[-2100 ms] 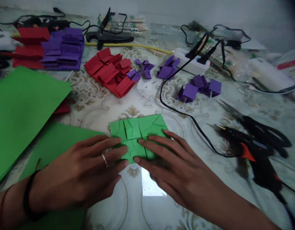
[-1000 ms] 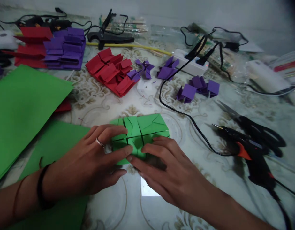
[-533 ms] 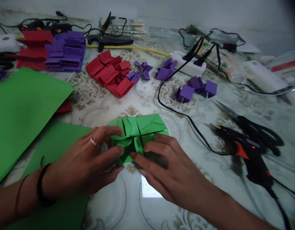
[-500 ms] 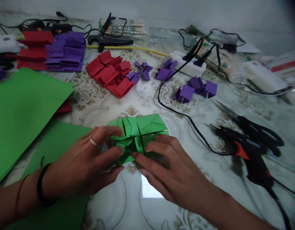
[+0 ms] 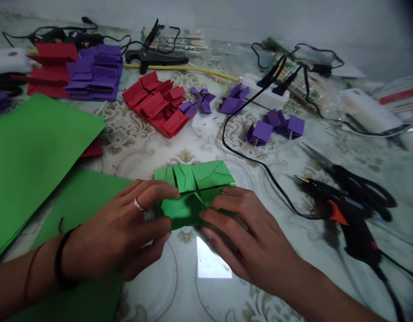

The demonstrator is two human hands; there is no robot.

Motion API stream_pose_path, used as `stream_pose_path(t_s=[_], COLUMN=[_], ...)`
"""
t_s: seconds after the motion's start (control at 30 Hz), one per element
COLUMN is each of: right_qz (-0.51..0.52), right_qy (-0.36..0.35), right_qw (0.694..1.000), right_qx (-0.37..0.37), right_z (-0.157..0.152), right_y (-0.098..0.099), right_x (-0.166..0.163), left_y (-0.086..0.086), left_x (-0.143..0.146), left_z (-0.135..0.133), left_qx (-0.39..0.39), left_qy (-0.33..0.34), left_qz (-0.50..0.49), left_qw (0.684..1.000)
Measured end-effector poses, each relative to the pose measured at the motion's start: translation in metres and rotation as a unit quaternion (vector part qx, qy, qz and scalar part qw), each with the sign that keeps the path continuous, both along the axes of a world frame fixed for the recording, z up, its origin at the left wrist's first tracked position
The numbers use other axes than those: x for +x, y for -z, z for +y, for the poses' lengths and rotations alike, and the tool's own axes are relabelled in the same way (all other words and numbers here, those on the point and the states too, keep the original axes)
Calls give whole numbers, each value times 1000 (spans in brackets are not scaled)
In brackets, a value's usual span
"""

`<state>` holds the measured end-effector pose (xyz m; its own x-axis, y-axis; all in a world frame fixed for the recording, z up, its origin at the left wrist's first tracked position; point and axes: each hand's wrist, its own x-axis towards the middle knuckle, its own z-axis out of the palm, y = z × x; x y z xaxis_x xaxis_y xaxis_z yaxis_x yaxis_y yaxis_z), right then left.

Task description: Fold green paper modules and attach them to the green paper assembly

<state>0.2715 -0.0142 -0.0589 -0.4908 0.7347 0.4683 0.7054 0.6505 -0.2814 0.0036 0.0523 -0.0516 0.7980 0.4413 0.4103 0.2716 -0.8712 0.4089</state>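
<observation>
A folded piece of green paper [image 5: 211, 174] with creased flaps lies on the patterned table cover in front of me. My left hand [image 5: 132, 228], with a ring on one finger, grips its left side between bent fingers and thumb. On the near right edge, the fingers of my right hand [image 5: 243, 228] pinch the same paper. A near flap of it lies broad and smooth between the two hands. Fingers hide both side edges of the paper.
Green sheets [image 5: 35, 156] lie at left. Behind stand red folded paper [image 5: 156, 103], purple folded pieces [image 5: 260, 132] and a white power strip [image 5: 265, 91]. At right are scissors [image 5: 354, 179] and a black glue gun [image 5: 347, 214], its cord [image 5: 256, 158] curving near the paper.
The near middle flap, earlier raised with a dark gap and upright fold, now lies spread out. My right fingers have shifted slightly right; the left hand stays at its side.
</observation>
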Motion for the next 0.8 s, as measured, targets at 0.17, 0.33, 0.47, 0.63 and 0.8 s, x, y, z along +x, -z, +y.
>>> stream_pose_path(t_s=[0.17,0.33,0.47,0.63,0.8], right_qz=[1,-5,-4,-3,2], right_qy=[3,2,-3,-4,-8], right_qw=[1000,1000,1000,1000,1000], right_qx=[6,5,6,0,3], right_z=[0,-1,0,0,-1], right_y=[-1,-1,0,-1,1], right_x=[1,1,0,0,0], left_y=[1,2,3,-1,-2], left_x=[1,1,2,4,4], left_z=[1,4,5,4,3], left_qx=[15,66,87,99,105], left_qy=[-3,-29,-31,-33,-41], left_qz=[4,12,14,22,30], left_qw=[1000,997,996,994,993])
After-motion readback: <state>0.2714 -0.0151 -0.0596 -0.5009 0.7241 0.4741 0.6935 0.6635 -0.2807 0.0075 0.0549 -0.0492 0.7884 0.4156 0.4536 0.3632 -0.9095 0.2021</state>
